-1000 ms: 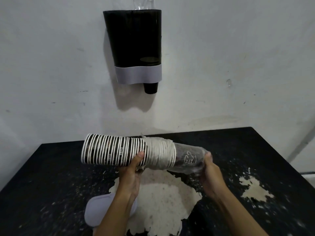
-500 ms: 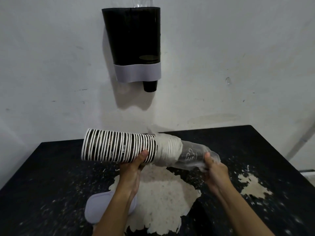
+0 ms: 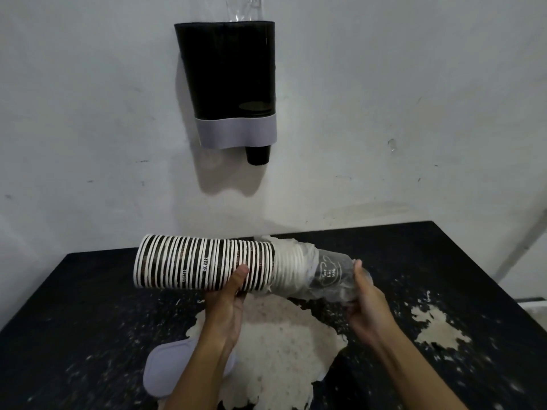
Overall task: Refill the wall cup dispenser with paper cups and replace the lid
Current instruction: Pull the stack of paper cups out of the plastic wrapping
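The left hand (image 3: pixel 226 303) grips the cup stack (image 3: pixel 204 264) from below, thumb up its near side and fingers curled round the back; the stack lies sideways in the air above the middle of the table (image 3: pixel 74 306), its open rims pointing left. The right hand (image 3: pixel 365 306) pinches the plastic sleeve (image 3: pixel 322 275) at the stack's right end, thumb on top (the fingers under it are mostly hidden); the sleeve is bunched back over the last few cups, and the bare part of the stack shows black bodies with white rims and small white lettering.

The dispenser (image 3: pixel 228 72) hangs on the wall (image 3: pixel 414 99) above the table's far edge, a dark body with a grey band along its bottom; one black cup (image 3: pixel 258 155) pokes down from its right side, and its top is uncovered, with a bit of clear plastic (image 3: pixel 242 8) sticking up behind it.

The grey lid (image 3: pixel 161 371) lies flat near the table's near edge, partly hidden by the left forearm; the black table top is worn through to pale patches in the middle and toward the right edge.
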